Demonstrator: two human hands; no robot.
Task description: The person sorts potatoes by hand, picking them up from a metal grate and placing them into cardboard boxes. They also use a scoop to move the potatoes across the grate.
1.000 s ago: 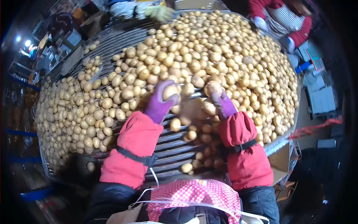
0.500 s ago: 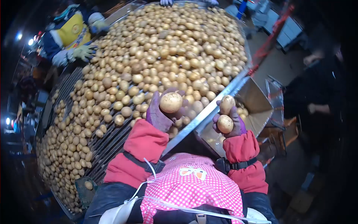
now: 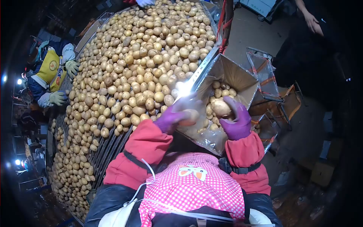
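Note:
My left hand, in a purple glove, is closed around a potato near the metal rim of the sorting table; motion and glare blur its fingers. Over the lined box, my right hand, gloved in purple too, has its thumb and fingers around a large pale potato. Beneath it, several smaller potatoes lie in the cardboard box with a clear plastic liner. A broad heap of potatoes covers the slatted table to my left.
Across the table at left, a person in a yellow apron has gloved hands by the heap. Another gloved hand shows at the far edge. Metal frames stand right of the box, and a person in dark clothes is beyond.
Both hands have moved toward the box, the left one rightward to its edge with its potato. Of the two potatoes in my right hand, only one is now visible there. The view has shifted right.

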